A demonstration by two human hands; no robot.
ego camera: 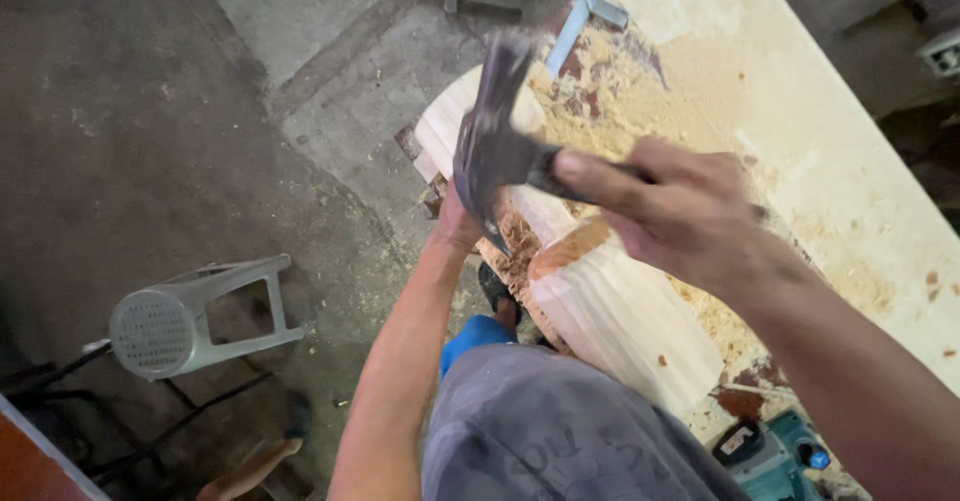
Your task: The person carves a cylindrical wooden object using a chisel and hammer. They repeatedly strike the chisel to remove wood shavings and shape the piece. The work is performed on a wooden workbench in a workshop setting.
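Observation:
My right hand [680, 211] grips the handle of a dark metal hammer [492, 141], whose blurred head hangs over a pale rounded wooden piece [620, 311] lying on the workbench. My left hand [455, 223] is mostly hidden behind the hammer head; it rests at the edge of the wooden piece, and what it holds cannot be seen. Reddish chips and sawdust lie around the carved spot.
The long pale workbench [850, 161] is strewn with sawdust. A metal square [580, 21] lies at its far end. A teal power tool [775, 456] sits near my right forearm. A grey plastic stool [190, 321] lies tipped on the concrete floor at left.

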